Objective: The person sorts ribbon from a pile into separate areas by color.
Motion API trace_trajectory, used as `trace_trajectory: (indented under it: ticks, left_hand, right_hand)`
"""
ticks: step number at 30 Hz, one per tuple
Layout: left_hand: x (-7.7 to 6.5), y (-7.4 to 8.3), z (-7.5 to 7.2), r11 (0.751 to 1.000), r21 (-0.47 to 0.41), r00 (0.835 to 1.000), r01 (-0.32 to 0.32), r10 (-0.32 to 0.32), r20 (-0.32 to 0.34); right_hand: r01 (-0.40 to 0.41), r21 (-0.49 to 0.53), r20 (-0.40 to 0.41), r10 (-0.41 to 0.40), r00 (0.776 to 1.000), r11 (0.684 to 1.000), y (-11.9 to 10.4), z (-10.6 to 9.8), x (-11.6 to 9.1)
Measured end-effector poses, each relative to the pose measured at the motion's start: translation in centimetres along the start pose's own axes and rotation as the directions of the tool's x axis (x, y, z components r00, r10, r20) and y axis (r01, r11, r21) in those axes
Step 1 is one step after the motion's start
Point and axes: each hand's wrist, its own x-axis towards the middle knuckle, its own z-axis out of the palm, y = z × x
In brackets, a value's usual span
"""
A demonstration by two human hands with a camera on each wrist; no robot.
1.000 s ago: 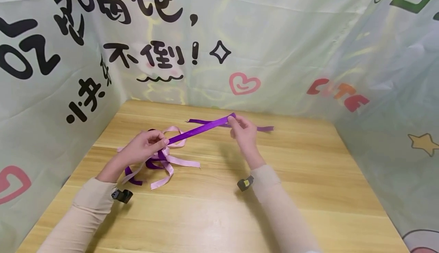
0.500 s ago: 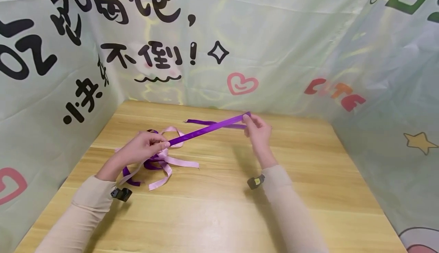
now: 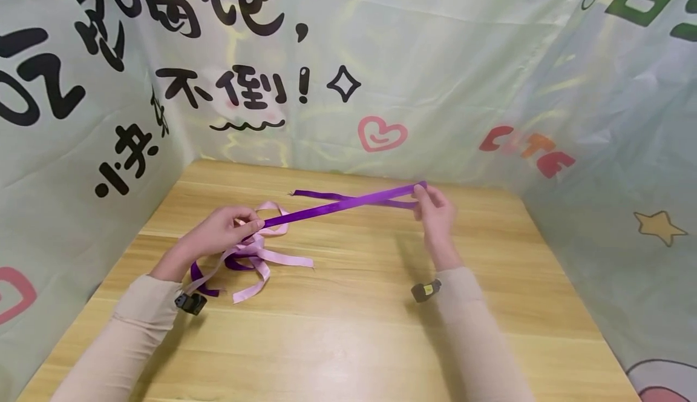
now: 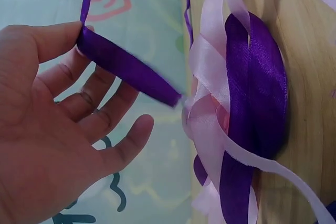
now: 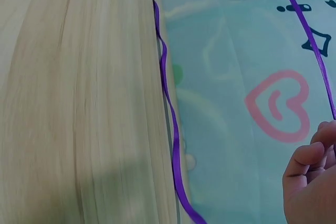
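A purple ribbon point(image 3: 343, 204) is stretched taut in the air between both hands. My left hand point(image 3: 220, 232) pinches it between thumb and forefinger; in the left wrist view a short loose end of the ribbon point(image 4: 128, 66) hangs past that pinch. At the ribbon's far end, my right hand point(image 3: 435, 214) holds its tip between thumb and fingers. Below and beside the left hand lies a tangled heap of pink ribbons point(image 3: 288, 259) and purple ribbons point(image 4: 268, 87). Behind the stretched one, another purple ribbon point(image 3: 316, 195) lies on the table, its right end overlapped by the right hand.
The wooden table point(image 3: 348, 329) meets printed cloth walls point(image 3: 446, 75) at its back and sides. A small black camera sits on the left wrist point(image 3: 190, 303) and another camera point(image 3: 426, 290) on the right wrist.
My right hand has moved to the right, drawing out a longer stretch of purple ribbon. The left hand keeps its pinch near the heap, almost in place.
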Motion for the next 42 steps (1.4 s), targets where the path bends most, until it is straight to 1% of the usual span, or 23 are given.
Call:
trace_trajectory:
  ticks: [4, 6, 12, 14, 17, 20, 23, 26, 28, 31, 33, 35, 38, 42]
  left_hand:
    - [0.3, 0.0, 0.0, 0.999, -0.025, 1.000, 0.021, -0.021, 0.000]
    - [0.3, 0.1, 0.1, 0.999, -0.019, 1.000, 0.025, -0.025, 0.002]
    - [0.5, 0.3, 0.1, 0.998, -0.056, 0.998, -0.021, 0.024, 0.066]
    - [0.7, 0.3, 0.2, 0.997, -0.073, 0.996, -0.021, 0.027, 0.083]
    - [0.9, 0.3, 0.2, 0.997, -0.079, 0.995, -0.009, 0.017, 0.095]
    - [1.1, 0.3, 0.2, 0.998, -0.066, 0.996, 0.001, 0.005, 0.087]
    - [1.6, 0.2, 0.3, 1.000, 0.000, 0.998, -0.004, 0.004, 0.056]
    - [2.5, 0.0, 0.4, 0.996, 0.086, 1.000, -0.006, 0.006, -0.002]
    - [3.4, -0.3, 0.5, 0.990, 0.139, 0.999, 0.005, 0.002, -0.050]
    - [4.9, -0.6, 0.6, 0.981, 0.191, 0.994, 0.033, -0.012, -0.113]
    - [6.0, -0.8, 0.8, 0.971, 0.234, 0.989, 0.041, -0.006, -0.150]
    - [7.0, -1.1, 0.9, 0.963, 0.267, 0.983, 0.046, 0.004, -0.182]
    - [8.4, -1.6, 1.1, 0.952, 0.303, 0.979, 0.052, 0.012, -0.206]
    - [9.8, -2.4, 1.5, 0.946, 0.315, 0.983, 0.073, -0.015, -0.181]
  right_hand:
    - [-0.017, 0.006, -0.041, 0.017, 0.999, 1.000, -0.1, -0.9, 0.2]
    - [-0.026, 0.016, -0.050, 0.027, 0.998, 1.000, 0.0, -1.4, 0.3]
    - [-0.028, 0.011, -0.073, 0.029, 0.997, 1.000, -0.2, -2.6, 0.5]
    - [-0.028, 0.001, -0.082, 0.028, 0.996, 1.000, -0.3, -2.9, 0.6]
    - [-0.054, -0.010, -0.105, 0.052, 0.993, 0.999, -0.2, -3.5, 0.6]
    - [-0.087, -0.023, -0.126, 0.084, 0.989, 0.996, -0.2, -4.1, 0.6]
    - [-0.111, -0.037, -0.138, 0.105, 0.985, 0.993, -0.3, -4.6, 0.6]
    - [-0.130, -0.052, -0.137, 0.121, 0.983, 0.990, -0.2, -5.0, 0.7]
    - [-0.136, -0.058, -0.135, 0.128, 0.983, 0.989, -0.1, -5.2, 0.9]
    - [-0.157, -0.066, -0.127, 0.148, 0.981, 0.985, 0.2, -5.6, 1.2]
    - [-0.172, -0.072, -0.119, 0.163, 0.979, 0.982, 0.5, -5.9, 1.4]
    - [-0.195, -0.099, -0.113, 0.184, 0.976, 0.976, 0.8, -6.2, 1.6]
    - [-0.230, -0.170, -0.108, 0.214, 0.971, 0.958, 1.4, -6.6, 1.9]
    - [-0.275, -0.265, -0.106, 0.256, 0.961, 0.924, 2.1, -7.0, 2.5]
